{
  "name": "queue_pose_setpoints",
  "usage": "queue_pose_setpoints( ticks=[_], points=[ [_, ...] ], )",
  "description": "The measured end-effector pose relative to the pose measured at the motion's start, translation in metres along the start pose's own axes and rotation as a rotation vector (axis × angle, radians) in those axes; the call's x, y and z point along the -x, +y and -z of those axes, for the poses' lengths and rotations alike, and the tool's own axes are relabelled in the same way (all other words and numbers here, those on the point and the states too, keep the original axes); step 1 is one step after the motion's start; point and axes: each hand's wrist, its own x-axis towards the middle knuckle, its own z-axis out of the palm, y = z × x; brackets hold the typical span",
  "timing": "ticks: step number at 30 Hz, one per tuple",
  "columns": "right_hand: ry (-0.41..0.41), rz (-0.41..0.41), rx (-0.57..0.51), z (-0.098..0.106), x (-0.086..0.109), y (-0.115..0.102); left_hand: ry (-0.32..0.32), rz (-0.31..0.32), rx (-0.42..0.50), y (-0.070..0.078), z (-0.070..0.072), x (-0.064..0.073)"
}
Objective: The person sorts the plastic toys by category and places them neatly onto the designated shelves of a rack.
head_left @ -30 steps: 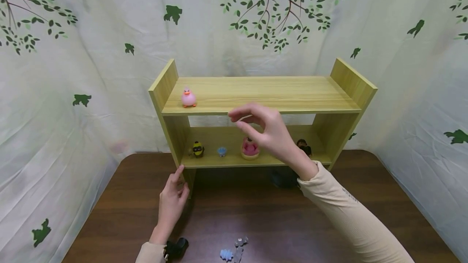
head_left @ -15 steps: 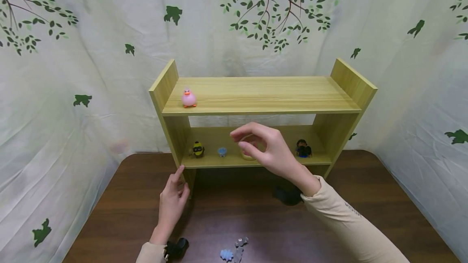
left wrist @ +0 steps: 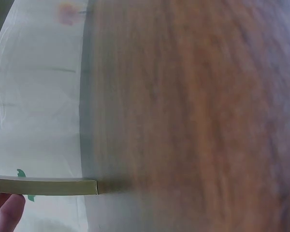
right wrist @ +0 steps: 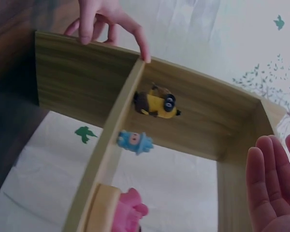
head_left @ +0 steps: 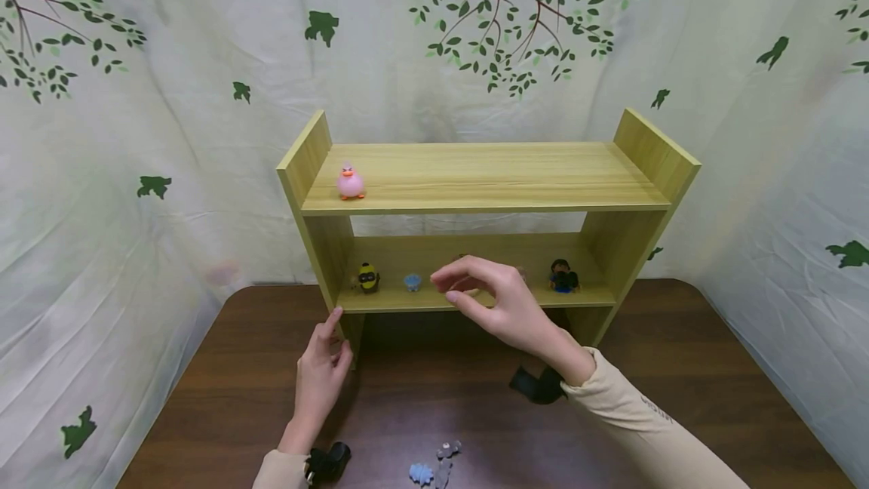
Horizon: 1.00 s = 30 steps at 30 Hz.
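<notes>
A light wooden shelf unit point(head_left: 485, 176) stands on the dark table. My left hand point(head_left: 320, 368) holds its left side panel, thumb and fingers on either side, with the index fingertip at the middle board's front edge. My right hand point(head_left: 498, 299) hovers before the middle board, fingers gently bent, nothing between them. Behind it, mostly hidden in the head view, sits a pink figure point(right wrist: 129, 208) on a yellowish base. Left of that stand a small blue figure point(head_left: 412, 282) and a yellow figure with black goggles point(head_left: 368, 278). A dark-haired figure point(head_left: 563, 277) is at the right.
On the top board's left end stands a pink duck figure point(head_left: 350, 182). Small blue point(head_left: 421, 473) and grey pieces point(head_left: 443, 466) lie at the table's front. A printed white cloth point(head_left: 204, 134) hangs behind and around the table point(head_left: 394, 398).
My right hand has moved down from the top board's edge to the middle board, covering the pink figure and uncovering the dark-haired one. My left hand has stayed in place.
</notes>
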Motion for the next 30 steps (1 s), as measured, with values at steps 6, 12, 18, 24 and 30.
queue_pose_setpoints(
  ticks=[6, 12, 18, 24, 30],
  points=[
    [-0.027, -0.040, -0.011, -0.004, 0.009, 0.005, -0.003, 0.008, 0.000, 0.000, 0.000, 0.000],
    [-0.051, -0.038, -0.018, -0.010, 0.017, 0.009, 0.003, -0.006, -0.002, -0.001, 0.000, 0.000],
    [-0.069, -0.046, -0.016, -0.018, 0.027, 0.017, 0.002, 0.000, -0.005, -0.001, 0.000, 0.000],
    [-0.083, -0.062, -0.045, -0.025, 0.037, 0.024, -0.011, 0.022, 0.004, 0.000, 0.000, 0.000],
    [-0.088, -0.066, -0.038, -0.031, 0.044, 0.022, 0.011, -0.005, 0.000, 0.000, 0.000, -0.001]
  ],
)
